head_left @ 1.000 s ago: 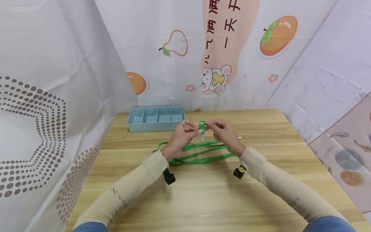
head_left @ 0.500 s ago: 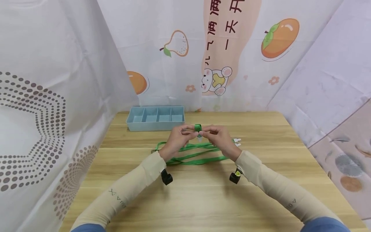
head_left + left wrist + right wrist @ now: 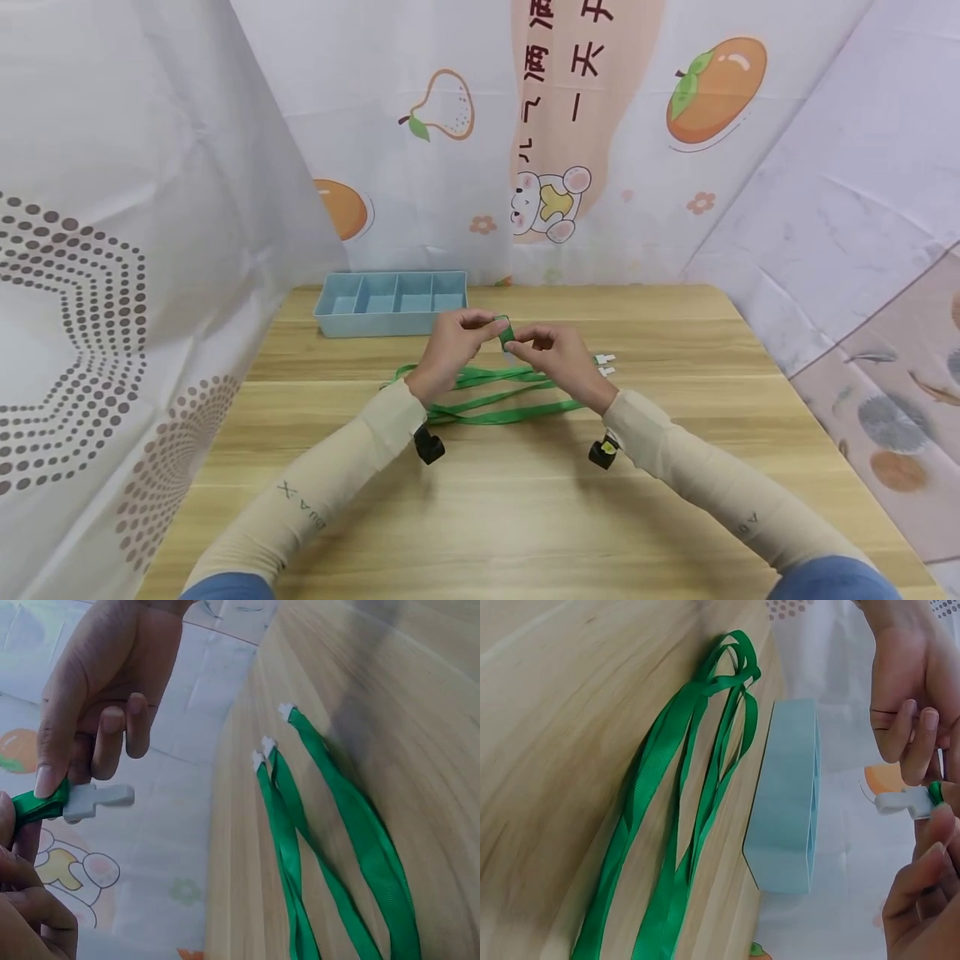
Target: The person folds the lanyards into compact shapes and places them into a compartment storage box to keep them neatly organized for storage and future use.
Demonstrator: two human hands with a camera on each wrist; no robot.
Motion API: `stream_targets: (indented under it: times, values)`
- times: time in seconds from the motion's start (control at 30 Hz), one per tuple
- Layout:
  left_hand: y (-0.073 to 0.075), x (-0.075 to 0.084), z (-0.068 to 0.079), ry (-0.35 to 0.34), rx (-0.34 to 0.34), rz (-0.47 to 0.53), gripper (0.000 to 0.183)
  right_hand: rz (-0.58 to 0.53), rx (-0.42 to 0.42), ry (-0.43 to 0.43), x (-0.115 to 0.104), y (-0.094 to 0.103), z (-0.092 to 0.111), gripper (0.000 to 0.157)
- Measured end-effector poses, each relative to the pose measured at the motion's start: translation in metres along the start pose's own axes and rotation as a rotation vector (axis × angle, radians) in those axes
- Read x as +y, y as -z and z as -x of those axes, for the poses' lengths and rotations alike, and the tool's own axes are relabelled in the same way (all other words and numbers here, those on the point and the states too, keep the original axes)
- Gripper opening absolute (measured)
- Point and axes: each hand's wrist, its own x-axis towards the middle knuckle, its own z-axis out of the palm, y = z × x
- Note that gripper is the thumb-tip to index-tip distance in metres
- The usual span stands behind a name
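Note:
A green lanyard [image 3: 506, 332], its ribbon rolled into a small bundle, is held up over the table between both hands. My left hand [image 3: 453, 343] pinches the bundle near its upper end. Thumb and fingers of my right hand [image 3: 557, 357] pinch its lower end, beside the white plastic clip [image 3: 97, 801]. That clip sticks out from the ribbon in both wrist views. Below the hands, several green lanyards [image 3: 517, 414] lie stretched side by side on the wood-grain table [image 3: 510, 508], partly hidden by my left hand and wrist. Their white clips [image 3: 606, 364] point right.
A light-blue box [image 3: 390, 324] with several compartments stands at the back left of the table, just beyond my left hand. Printed curtains [image 3: 450, 192] hang behind the table and along both sides. A black wrist camera [image 3: 429, 446] hangs under each forearm.
The left fingers have shifted from the bundle's lower part to its upper end, while the right fingers have come down to its lower end. The bundle has tilted. The lanyards on the table stay put.

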Motion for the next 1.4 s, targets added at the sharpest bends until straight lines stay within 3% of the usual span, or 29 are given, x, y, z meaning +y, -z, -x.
stream_targets:
  times: [0.27, 0.47, 0.6, 0.7, 0.8, 0.97, 1.13, 1.4]
  values:
    - [0.005, 0.000, -0.003, -0.028, 0.016, -0.019, 0.022, 0.023, 0.049, 0.016, 0.000, -0.004, -0.004, 0.021]
    - [0.014, -0.011, -0.008, -0.063, -0.068, -0.043, 0.025, 0.038, 0.073, 0.032, 0.006, -0.005, -0.005, 0.016]
    - [0.028, -0.020, -0.013, -0.056, -0.150, -0.080, 0.027, 0.037, 0.074, 0.035, 0.009, -0.005, -0.007, 0.019]
    - [0.044, -0.029, -0.017, -0.050, -0.203, -0.176, 0.029, 0.026, 0.077, 0.022, 0.009, -0.005, -0.007, 0.023]
    - [0.062, -0.037, -0.019, -0.042, -0.215, -0.285, 0.030, 0.016, 0.079, 0.001, 0.009, -0.005, -0.006, 0.023]
    - [0.089, -0.046, -0.022, -0.012, -0.133, -0.310, 0.031, 0.026, 0.060, 0.028, 0.010, -0.004, -0.007, 0.021]
    - [0.117, -0.047, -0.029, -0.037, -0.023, -0.332, 0.029, 0.027, 0.042, 0.051, 0.011, -0.003, -0.007, 0.017]
    - [0.168, -0.047, -0.030, -0.049, 0.160, -0.507, 0.037, 0.021, 0.023, 0.056, 0.015, -0.004, -0.001, 0.016]
